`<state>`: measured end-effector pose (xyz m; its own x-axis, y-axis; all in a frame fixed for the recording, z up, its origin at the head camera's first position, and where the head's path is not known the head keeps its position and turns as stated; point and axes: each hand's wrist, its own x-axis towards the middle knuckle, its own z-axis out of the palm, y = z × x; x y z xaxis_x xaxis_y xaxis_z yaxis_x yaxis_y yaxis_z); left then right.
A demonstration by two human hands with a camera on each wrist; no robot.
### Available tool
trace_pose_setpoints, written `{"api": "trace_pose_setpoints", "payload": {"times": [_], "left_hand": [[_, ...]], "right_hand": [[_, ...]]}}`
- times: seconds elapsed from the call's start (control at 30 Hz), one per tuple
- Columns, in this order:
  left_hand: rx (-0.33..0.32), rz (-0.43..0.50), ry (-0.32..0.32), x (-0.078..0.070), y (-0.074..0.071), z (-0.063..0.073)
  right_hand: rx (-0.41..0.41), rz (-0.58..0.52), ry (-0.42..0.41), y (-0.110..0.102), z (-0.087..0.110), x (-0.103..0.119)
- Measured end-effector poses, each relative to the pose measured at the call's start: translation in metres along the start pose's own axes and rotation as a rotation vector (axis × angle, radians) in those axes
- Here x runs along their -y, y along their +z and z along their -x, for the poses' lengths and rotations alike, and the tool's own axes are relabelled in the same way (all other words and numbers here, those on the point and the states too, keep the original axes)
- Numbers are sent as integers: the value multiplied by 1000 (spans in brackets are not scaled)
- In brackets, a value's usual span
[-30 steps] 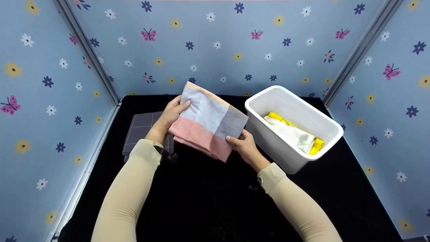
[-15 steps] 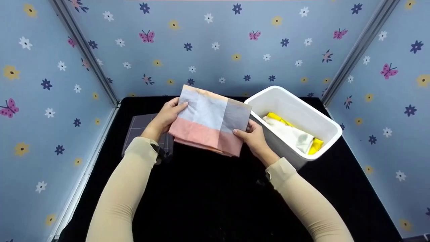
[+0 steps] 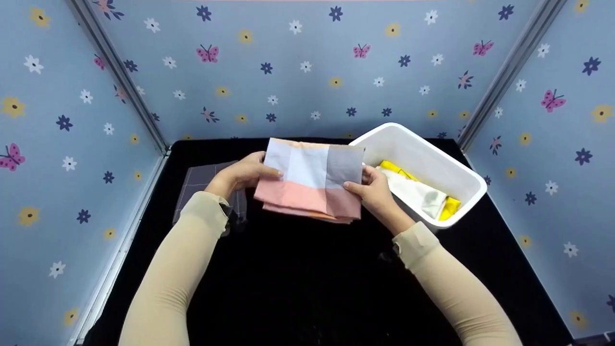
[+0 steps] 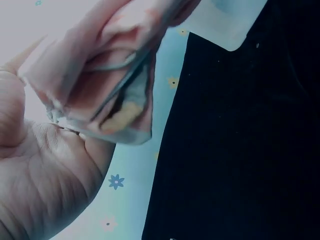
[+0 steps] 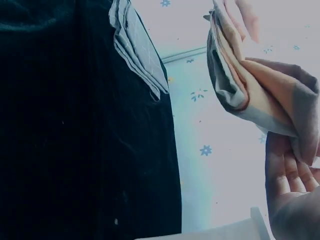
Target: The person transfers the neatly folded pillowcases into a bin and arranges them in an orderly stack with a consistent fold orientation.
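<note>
A folded checked cloth [image 3: 307, 168] in pink, light blue, grey and peach is held up over the black table by both hands. My left hand [image 3: 246, 172] grips its left side, thumb on the front. On the opposite side my right hand [image 3: 378, 191] pinches the cloth, thumb across the grey and pink squares. In the left wrist view, layered folds of the cloth [image 4: 60, 75] rise from beside the palm [image 4: 45, 175]. The right wrist view shows the stacked layers of the cloth [image 5: 272, 97] edge-on above the right fingers [image 5: 295, 172].
A folded dark grey cloth with white lines [image 3: 196, 181] lies on the black table [image 3: 307, 283], partly behind the left hand. At right stands a white bin [image 3: 473, 185] holding a white cloth [image 3: 408, 190] and a yellow cloth [image 3: 449, 209]. Flower-patterned walls [image 3: 307, 91] enclose three sides.
The checked cloth has turned from a slant to nearly level and come slightly lower. My right hand has moved up and right, overlapping the bin; my left hand has shifted slightly down.
</note>
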<state>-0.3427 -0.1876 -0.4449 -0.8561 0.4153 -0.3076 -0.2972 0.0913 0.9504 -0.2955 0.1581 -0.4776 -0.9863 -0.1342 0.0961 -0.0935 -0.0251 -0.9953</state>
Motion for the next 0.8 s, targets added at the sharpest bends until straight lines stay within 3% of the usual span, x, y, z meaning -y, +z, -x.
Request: {"api": "trace_pose_setpoints", "payload": {"times": [0.1, 0.27, 0.4, 0.63, 0.8], "left_hand": [[17, 2, -7, -3, 3, 2], [27, -23, -26, -12, 10, 5], [27, -44, -12, -17, 15, 4], [-60, -87, 0, -27, 21, -3], [-131, -104, 61, -31, 29, -10]], "right_hand": [[9, 11, -10, -6, 0, 5], [3, 123, -24, -14, 1, 14], [3, 132, -7, -19, 3, 21], [-22, 102, -5, -32, 0, 29], [-34, 91, 7, -44, 0, 33]]}}
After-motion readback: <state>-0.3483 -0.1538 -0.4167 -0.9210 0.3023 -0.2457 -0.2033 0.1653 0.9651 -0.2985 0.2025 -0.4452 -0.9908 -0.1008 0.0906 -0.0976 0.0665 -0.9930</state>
